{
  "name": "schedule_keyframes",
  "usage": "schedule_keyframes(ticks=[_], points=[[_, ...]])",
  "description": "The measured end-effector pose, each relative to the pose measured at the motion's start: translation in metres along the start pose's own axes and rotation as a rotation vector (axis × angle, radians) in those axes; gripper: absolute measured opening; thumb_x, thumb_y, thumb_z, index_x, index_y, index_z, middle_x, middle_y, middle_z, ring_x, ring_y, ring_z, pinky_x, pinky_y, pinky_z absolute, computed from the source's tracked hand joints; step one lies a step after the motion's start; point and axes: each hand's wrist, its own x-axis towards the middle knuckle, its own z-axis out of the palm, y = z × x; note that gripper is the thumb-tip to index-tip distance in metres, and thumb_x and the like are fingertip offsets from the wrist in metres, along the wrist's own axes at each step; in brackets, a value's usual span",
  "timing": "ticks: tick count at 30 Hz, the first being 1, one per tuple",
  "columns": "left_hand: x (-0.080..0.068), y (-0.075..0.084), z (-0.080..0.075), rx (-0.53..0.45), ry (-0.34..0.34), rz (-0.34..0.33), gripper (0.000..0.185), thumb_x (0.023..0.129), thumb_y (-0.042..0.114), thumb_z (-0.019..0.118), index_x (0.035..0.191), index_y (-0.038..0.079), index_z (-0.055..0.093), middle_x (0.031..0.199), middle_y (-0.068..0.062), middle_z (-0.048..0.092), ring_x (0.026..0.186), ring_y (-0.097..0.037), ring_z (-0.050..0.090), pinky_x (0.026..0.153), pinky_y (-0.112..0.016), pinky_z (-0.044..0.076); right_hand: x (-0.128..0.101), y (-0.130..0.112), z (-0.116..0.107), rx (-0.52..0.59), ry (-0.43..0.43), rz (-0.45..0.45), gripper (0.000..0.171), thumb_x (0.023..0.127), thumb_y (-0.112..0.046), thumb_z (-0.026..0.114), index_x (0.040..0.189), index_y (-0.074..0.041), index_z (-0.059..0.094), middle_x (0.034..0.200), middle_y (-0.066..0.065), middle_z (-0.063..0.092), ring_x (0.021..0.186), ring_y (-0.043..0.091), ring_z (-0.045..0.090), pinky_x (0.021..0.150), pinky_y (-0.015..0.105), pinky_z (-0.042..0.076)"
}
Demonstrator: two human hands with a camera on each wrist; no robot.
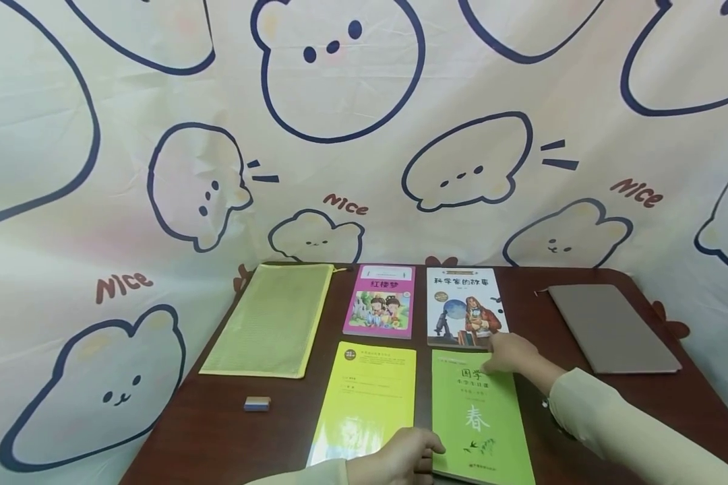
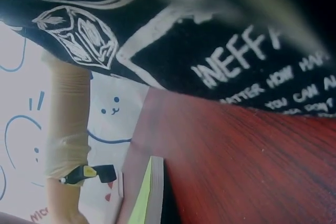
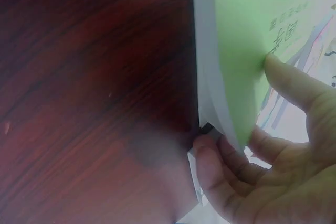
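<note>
A green book [image 1: 479, 417] with a white character on its cover lies at the front of the dark wooden table [image 1: 218, 431]. My right hand [image 1: 509, 353] pinches its far right corner. In the right wrist view the thumb presses on the green cover [image 3: 236, 35] and the fingers [image 3: 210, 156] curl under the raised corner and its white pages. My left hand [image 1: 400, 458] rests flat on the book's near left edge, beside a yellow-green book [image 1: 367, 397]. The left wrist view shows only a book's edge [image 2: 149, 192], the table [image 2: 236, 156] and my right sleeve [image 2: 65, 124].
Behind the front pair lie a pink picture book [image 1: 380, 301] and a book with a scientist on its cover [image 1: 464, 306]. A yellow mesh pouch [image 1: 269, 316] lies at the left, a small eraser [image 1: 257, 403] near it, a grey notebook [image 1: 609, 327] at the right.
</note>
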Motion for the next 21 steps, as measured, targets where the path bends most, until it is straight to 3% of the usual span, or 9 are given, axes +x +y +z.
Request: schedule_keyframes(ticks=[2,5,11,17,21], points=[[0.0003,-0.0004,-0.0005,-0.015,-0.018,0.005,0.043,0.083,0.002,0.049,0.116,-0.023,0.040,0.116,-0.036,0.052,0.113,-0.045,0.052,0.095,-0.057,0.042,0.0003,-0.0010,0.0000,0.005,-0.015,-0.008,0.029,0.073,-0.028,0.076,0.080,-0.003,0.061,0.073,0.004,0.058,0.063,0.020,0.052,0.057,0.037,0.045],[0.0006,-0.0007,-0.0007,-0.011,-0.023,0.007,0.031,0.083,0.001,0.048,0.109,-0.016,0.049,0.107,-0.027,0.060,0.106,-0.039,0.059,0.092,-0.051,0.046,0.0017,-0.0021,0.0007,0.005,-0.042,-0.017,0.030,0.072,-0.026,0.075,0.080,-0.002,0.060,0.073,0.006,0.057,0.063,0.020,0.051,0.058,0.036,0.045],[-0.0006,-0.0017,-0.0012,0.050,-0.023,0.012,0.030,0.084,0.002,0.049,0.108,-0.016,0.050,0.104,-0.024,0.062,0.107,-0.041,0.058,0.085,-0.040,0.052,0.0026,-0.0030,0.0009,-0.002,-0.095,-0.011,0.030,0.068,-0.023,0.070,0.080,-0.001,0.055,0.072,0.008,0.052,0.063,0.020,0.047,0.056,0.031,0.039],[-0.0013,-0.0039,-0.0017,0.039,0.008,0.041,0.026,0.082,0.001,0.050,0.105,-0.013,0.052,0.098,-0.018,0.066,0.100,-0.035,0.062,0.082,-0.040,0.053,0.0006,-0.0053,-0.0041,0.001,-0.090,-0.007,0.033,0.065,-0.026,0.070,0.082,-0.002,0.056,0.072,0.007,0.054,0.063,0.021,0.048,0.056,0.034,0.040],[-0.0009,-0.0034,-0.0023,0.024,0.010,0.032,0.029,0.083,0.000,0.050,0.107,-0.016,0.049,0.100,-0.022,0.064,0.103,-0.039,0.061,0.085,-0.045,0.052,0.0028,-0.0041,-0.0050,-0.001,-0.102,-0.016,0.043,0.066,-0.028,0.072,0.091,0.003,0.058,0.078,0.008,0.057,0.068,0.022,0.050,0.061,0.037,0.045]])
